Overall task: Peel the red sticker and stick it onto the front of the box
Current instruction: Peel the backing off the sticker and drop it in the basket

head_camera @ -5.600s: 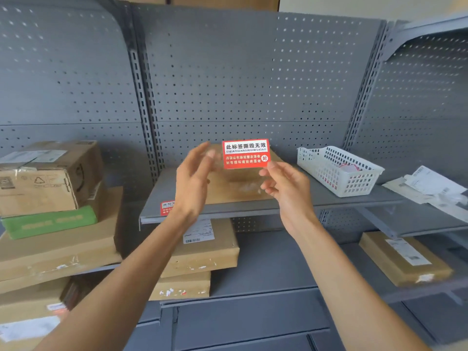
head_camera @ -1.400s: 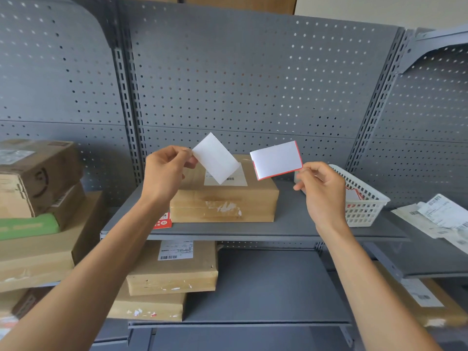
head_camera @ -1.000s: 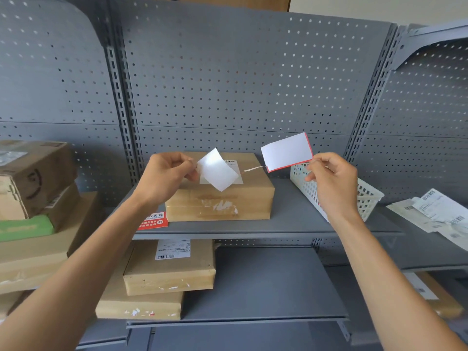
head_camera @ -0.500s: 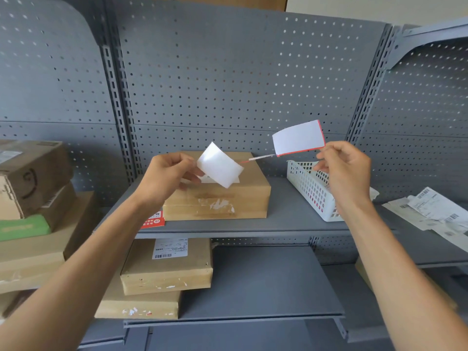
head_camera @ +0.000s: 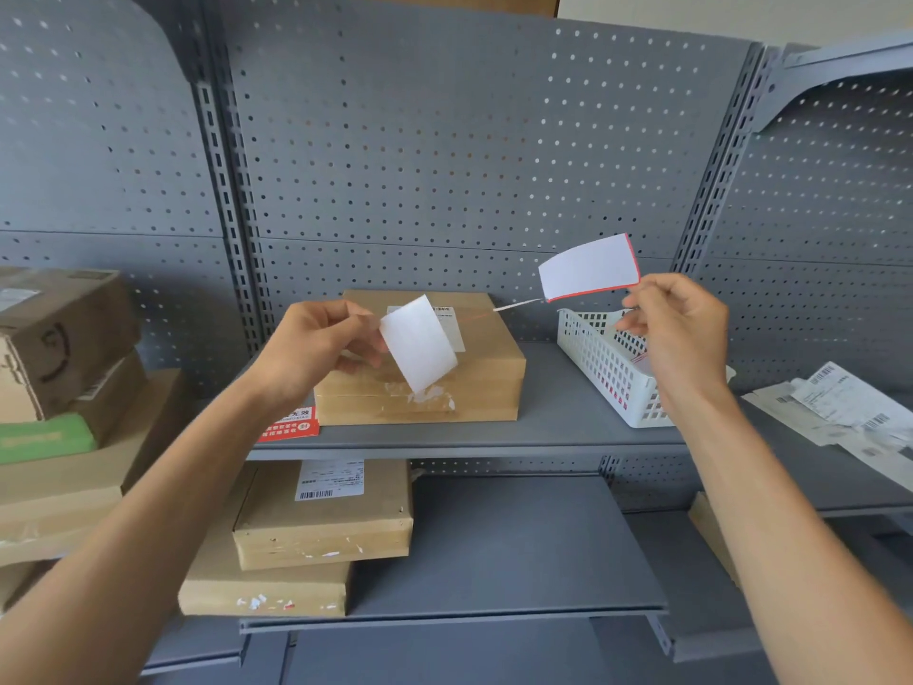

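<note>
Head view: your right hand [head_camera: 679, 333] pinches the red sticker [head_camera: 588, 267], long axis sideways, white back facing you; your left hand [head_camera: 316, 346] pinches the backing paper [head_camera: 419, 342].

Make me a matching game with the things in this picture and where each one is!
Things:
1. peeled red sticker
2. white backing paper
3. box
4. white basket

Places:
A. on the shelf, right of the box
B. pinched in the right hand
C. on the shelf, in the middle
D. pinched in the left hand

Pairs: 1-B, 2-D, 3-C, 4-A
</note>
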